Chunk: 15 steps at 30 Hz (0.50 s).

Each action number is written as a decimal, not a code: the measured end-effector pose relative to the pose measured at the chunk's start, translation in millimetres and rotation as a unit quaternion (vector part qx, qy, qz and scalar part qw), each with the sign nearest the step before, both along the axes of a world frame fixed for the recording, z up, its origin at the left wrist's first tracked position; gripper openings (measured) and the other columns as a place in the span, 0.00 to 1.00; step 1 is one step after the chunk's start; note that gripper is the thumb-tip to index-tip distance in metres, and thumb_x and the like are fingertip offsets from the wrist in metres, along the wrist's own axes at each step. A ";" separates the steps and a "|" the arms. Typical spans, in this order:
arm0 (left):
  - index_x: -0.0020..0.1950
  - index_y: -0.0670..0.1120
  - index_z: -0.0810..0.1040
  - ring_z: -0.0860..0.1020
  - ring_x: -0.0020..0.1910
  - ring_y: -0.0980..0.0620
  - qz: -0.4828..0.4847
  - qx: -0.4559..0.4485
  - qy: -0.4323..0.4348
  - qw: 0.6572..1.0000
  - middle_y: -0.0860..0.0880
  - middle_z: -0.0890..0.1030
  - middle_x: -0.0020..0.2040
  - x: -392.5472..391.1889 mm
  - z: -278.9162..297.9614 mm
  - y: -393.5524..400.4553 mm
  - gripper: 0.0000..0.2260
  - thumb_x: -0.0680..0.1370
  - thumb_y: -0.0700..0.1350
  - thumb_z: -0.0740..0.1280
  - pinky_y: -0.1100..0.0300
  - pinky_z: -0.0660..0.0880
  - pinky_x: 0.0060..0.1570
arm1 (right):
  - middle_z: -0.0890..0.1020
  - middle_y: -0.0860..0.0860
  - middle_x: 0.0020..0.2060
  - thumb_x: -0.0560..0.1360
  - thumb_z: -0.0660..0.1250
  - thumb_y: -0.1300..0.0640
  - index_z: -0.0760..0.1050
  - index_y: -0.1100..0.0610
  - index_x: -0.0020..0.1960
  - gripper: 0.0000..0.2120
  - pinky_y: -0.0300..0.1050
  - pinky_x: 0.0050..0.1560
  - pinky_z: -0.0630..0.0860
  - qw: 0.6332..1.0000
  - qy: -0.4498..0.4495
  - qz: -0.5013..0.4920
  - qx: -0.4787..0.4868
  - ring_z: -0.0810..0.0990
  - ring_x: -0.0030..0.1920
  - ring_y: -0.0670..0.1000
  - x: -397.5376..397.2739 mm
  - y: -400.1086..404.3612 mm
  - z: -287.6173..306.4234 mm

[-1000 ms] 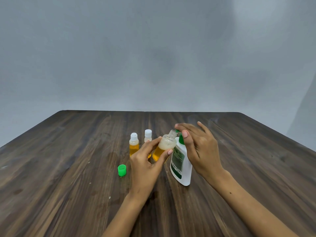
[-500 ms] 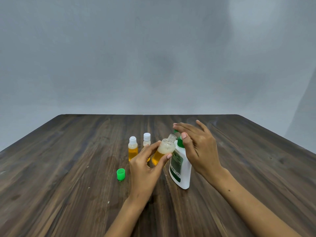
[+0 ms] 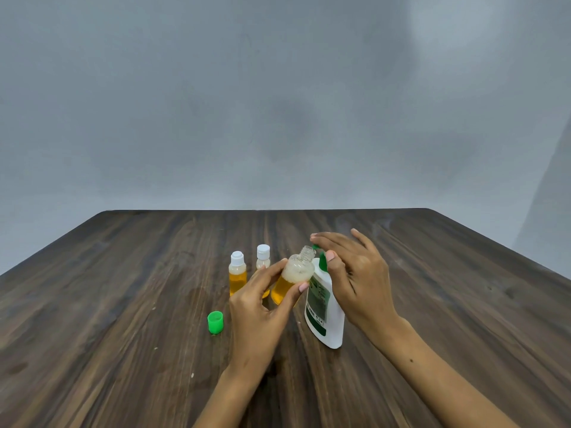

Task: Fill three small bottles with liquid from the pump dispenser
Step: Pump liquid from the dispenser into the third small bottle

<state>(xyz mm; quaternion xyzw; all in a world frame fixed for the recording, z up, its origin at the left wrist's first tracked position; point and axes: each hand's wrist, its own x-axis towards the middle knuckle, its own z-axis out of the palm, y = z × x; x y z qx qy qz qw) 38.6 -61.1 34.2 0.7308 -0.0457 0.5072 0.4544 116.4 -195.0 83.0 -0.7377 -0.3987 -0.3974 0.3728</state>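
The left hand (image 3: 259, 307) holds an uncapped small bottle (image 3: 292, 278) above the middle of the dark wooden counter (image 3: 123, 304). Its thumb and fingers (image 3: 301, 287) pinch the bottle's body from either side. The bottle is tilted: its long axis leans up and to the right, so the open threaded neck points toward the green nozzle (image 3: 321, 261) of the pump dispenser (image 3: 324, 310). Amber liquid fills its lower part, with pale foam above.

The dispenser, a white bottle with a green-printed label, stands just right of the held bottle and leans slightly left at the top. The right hand (image 3: 358, 279) rests over its top. The fingers are extended and close together across the pump head, and the thumb lies against the green nozzle.

Behind the left hand, toward the far edge, stand two capped bottles. The nearer-left one (image 3: 237, 273) is upright, with a white cap and amber liquid. The second (image 3: 263, 257) is partly hidden by the left hand. A loose green cap (image 3: 215, 322) lies on the counter left of the left hand, apart from it.
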 end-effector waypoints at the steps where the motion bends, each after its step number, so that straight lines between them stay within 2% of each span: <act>1: 0.57 0.48 0.81 0.81 0.54 0.62 -0.001 0.000 0.003 1.000 0.59 0.83 0.52 -0.1 -0.3 0.1 0.17 0.70 0.46 0.76 0.70 0.75 0.53 | 0.83 0.47 0.53 0.78 0.51 0.52 0.81 0.56 0.54 0.21 0.48 0.67 0.65 1.000 -0.001 0.000 0.000 0.78 0.55 0.41 -0.4 -0.5 -1.6; 5: 0.57 0.50 0.81 0.80 0.54 0.63 0.001 -0.002 0.006 1.000 0.60 0.83 0.52 -0.5 0.2 -0.6 0.16 0.70 0.48 0.76 0.71 0.75 0.53 | 0.82 0.47 0.55 0.78 0.51 0.53 0.81 0.56 0.55 0.20 0.49 0.68 0.64 1.000 -0.003 0.006 -0.007 0.77 0.57 0.41 1.3 -1.4 4.7; 11: 0.57 0.46 0.82 0.81 0.54 0.61 0.000 0.001 0.007 1.000 0.58 0.83 0.52 0.7 -1.0 0.6 0.17 0.70 0.47 0.76 0.68 0.76 0.53 | 0.83 0.47 0.53 0.77 0.51 0.53 0.82 0.56 0.54 0.21 0.47 0.68 0.64 1.000 0.002 0.005 -0.009 0.78 0.56 0.41 -0.5 -1.0 0.9; 15: 0.57 0.49 0.81 0.81 0.53 0.63 -0.001 -0.002 0.005 1.000 0.60 0.83 0.52 0.1 -0.9 0.0 0.17 0.70 0.48 0.76 0.70 0.75 0.52 | 0.82 0.47 0.54 0.77 0.52 0.53 0.81 0.56 0.55 0.20 0.50 0.67 0.65 1.000 0.003 0.008 -0.015 0.78 0.56 0.42 -1.0 -3.3 4.0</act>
